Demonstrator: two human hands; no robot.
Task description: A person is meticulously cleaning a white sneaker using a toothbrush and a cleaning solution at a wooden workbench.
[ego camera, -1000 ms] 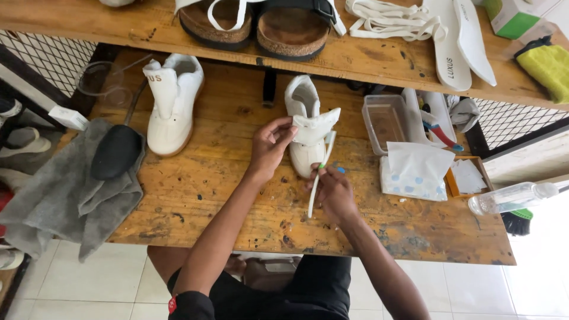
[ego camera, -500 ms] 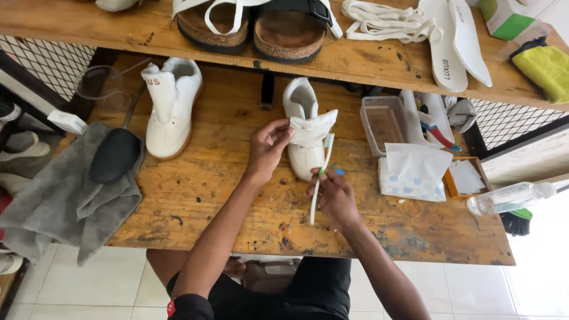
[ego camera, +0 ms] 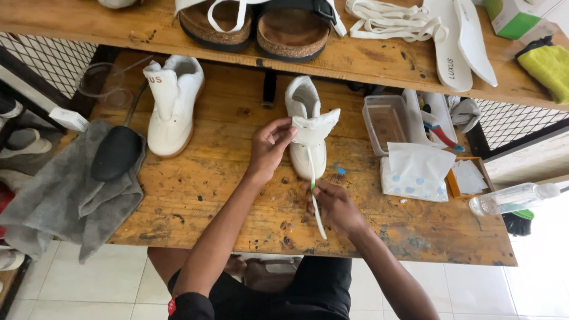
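A clear tub [ego camera: 386, 121] sits right of the shoe [ego camera: 307, 133], seemingly empty (glare hides its floor); beside it a tray [ego camera: 437, 112] holds brushes. The shoe stands mid-bench [ego camera: 195, 189], toe toward the person. The left hand [ego camera: 269, 148] pinches its raised tongue; the right hand [ego camera: 333, 204] is closed around a toothbrush [ego camera: 315, 192] whose head touches the toe. A second shoe [ego camera: 172, 104] stands left, by a grey towel [ego camera: 59, 189]. White tiles [ego camera: 124, 284] lie below.
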